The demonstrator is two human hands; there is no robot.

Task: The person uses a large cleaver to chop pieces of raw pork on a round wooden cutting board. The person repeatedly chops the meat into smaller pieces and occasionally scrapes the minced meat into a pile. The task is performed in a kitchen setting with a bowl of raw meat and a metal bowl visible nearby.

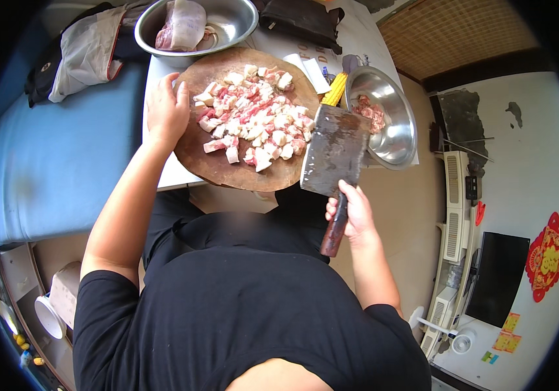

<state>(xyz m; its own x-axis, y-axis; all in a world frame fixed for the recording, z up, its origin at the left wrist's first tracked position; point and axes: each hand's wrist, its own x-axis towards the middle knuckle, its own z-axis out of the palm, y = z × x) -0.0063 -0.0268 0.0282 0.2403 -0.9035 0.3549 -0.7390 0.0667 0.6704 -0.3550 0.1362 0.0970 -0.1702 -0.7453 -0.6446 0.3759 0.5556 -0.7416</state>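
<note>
My right hand grips the dark wooden handle of a broad cleaver. Its stained blade lies tilted over the right edge of a round wooden chopping board. Diced pork, pink and white with fat, is spread across the board's middle. My left hand rests on the board's left rim, with the thumb apart from the fingers and nothing held. To the right of the board is a steel bowl with some minced-looking meat in it.
Behind the board, a steel basin holds a large piece of pork. A yellow corn cob lies between board and right bowl. A dark bag is at the back of the white table. A blue-covered bed or bench stands at left.
</note>
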